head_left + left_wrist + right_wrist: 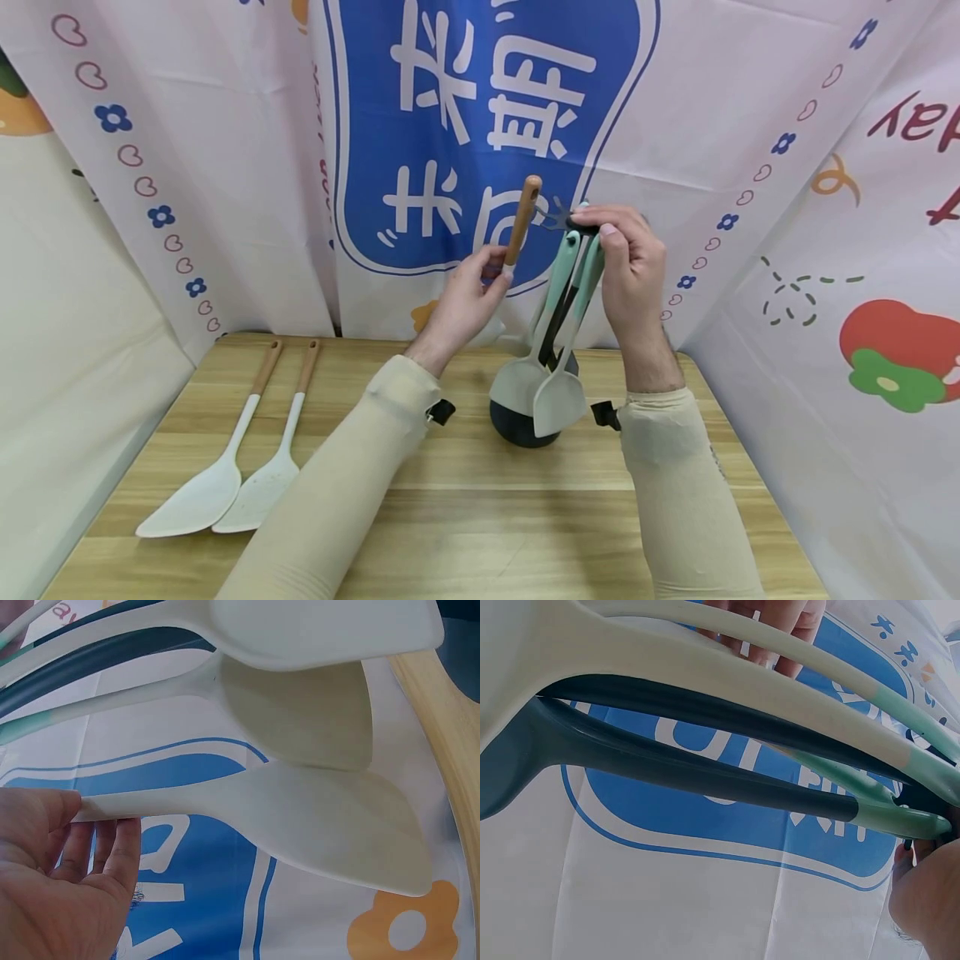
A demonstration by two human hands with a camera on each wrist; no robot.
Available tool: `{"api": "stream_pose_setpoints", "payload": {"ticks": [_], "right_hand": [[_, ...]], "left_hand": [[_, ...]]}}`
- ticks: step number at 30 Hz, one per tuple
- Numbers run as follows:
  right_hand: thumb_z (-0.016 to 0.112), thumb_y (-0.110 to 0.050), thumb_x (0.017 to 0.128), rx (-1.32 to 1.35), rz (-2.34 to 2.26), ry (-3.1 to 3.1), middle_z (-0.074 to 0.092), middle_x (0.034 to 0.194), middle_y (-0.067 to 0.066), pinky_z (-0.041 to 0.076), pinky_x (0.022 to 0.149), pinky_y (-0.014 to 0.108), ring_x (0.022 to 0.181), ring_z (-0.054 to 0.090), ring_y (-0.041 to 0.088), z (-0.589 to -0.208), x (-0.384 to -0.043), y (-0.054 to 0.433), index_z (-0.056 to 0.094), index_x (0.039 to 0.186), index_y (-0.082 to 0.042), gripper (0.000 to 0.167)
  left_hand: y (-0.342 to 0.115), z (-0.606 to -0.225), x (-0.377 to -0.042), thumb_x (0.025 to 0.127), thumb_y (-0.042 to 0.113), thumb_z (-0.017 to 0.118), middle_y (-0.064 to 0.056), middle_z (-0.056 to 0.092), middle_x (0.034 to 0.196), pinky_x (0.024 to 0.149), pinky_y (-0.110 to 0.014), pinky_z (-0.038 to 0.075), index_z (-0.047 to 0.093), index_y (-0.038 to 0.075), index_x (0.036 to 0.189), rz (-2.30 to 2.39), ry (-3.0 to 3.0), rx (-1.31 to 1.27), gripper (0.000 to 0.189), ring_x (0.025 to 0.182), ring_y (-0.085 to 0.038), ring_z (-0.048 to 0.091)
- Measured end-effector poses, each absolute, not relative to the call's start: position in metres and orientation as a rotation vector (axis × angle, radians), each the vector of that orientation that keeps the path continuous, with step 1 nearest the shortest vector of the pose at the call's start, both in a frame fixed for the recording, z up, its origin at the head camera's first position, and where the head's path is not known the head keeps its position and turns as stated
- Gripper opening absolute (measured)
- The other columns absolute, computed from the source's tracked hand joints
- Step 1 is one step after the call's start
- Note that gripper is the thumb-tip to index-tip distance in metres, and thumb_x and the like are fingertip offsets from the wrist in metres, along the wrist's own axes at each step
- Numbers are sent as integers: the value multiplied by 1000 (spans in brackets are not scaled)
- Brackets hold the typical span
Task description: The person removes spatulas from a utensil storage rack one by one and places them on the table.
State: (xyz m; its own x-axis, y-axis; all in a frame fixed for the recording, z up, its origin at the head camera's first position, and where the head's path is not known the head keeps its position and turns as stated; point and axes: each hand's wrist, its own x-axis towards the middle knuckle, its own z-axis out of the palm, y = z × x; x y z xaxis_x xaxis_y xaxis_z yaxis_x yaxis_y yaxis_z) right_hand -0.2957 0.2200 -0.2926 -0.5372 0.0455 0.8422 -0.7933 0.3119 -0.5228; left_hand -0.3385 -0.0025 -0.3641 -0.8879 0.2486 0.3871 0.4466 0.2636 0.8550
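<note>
Nearest me, two white spatulas [197, 498] with wooden handles lay side by side at the left of the bench [487, 533]. Beyond them a dark-based rack [517, 427] stood on the wood, pale-headed utensils [561, 404] with mint grips hanging around it. My left hand [474, 287], thumb against bent fingers, pinched a third spatula [522, 221] by its white shaft just under the wooden handle, blade down beside the hanging ones. My right hand [633, 262] gripped the rack's black top with curled fingers and thumb. Behind everything hung a printed cloth [705, 92].
</note>
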Motion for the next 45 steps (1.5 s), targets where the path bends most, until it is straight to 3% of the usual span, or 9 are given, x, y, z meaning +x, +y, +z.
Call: {"api": "stream_pose_setpoints", "payload": {"ticks": [6,23,31,37,45], "right_hand": [[52,-20,114,652,1319,-1784,85,124,-12,56,108,26,124,73,3,-293,-296,220,85,118,7,43],[52,-19,114,655,1324,-1777,82,123,-24,56,109,26,125,73,4,-293,-297,220,85,118,7,42],[53,-19,114,641,1328,-1785,86,125,-7,56,108,26,125,74,6,-294,-297,220,86,119,6,42],[53,-20,114,652,1325,-1784,83,123,-21,56,109,25,125,73,4,-293,-296,220,86,119,6,42],[53,-20,113,656,1330,-1779,83,123,-21,56,108,25,124,73,4,-293,-296,220,86,118,6,42]], "left_hand": [[-12,-365,-337,122,16,65,-16,74,147,113,-52,66,64,8,161,-1678,-2344,-630,40,131,-31,72],[-37,-363,-331,119,19,72,-14,73,151,121,-54,66,66,9,158,-1650,-2356,-569,40,137,-32,72],[-50,-364,-328,117,20,76,-13,72,147,120,-55,66,67,10,154,-1626,-2376,-552,39,135,-32,71],[-59,-362,-325,116,21,78,-14,72,145,118,-56,67,67,9,152,-1602,-2391,-544,39,134,-34,71],[-71,-361,-323,115,24,80,-15,72,144,117,-55,68,66,7,151,-1565,-2420,-523,41,134,-34,72]]}}
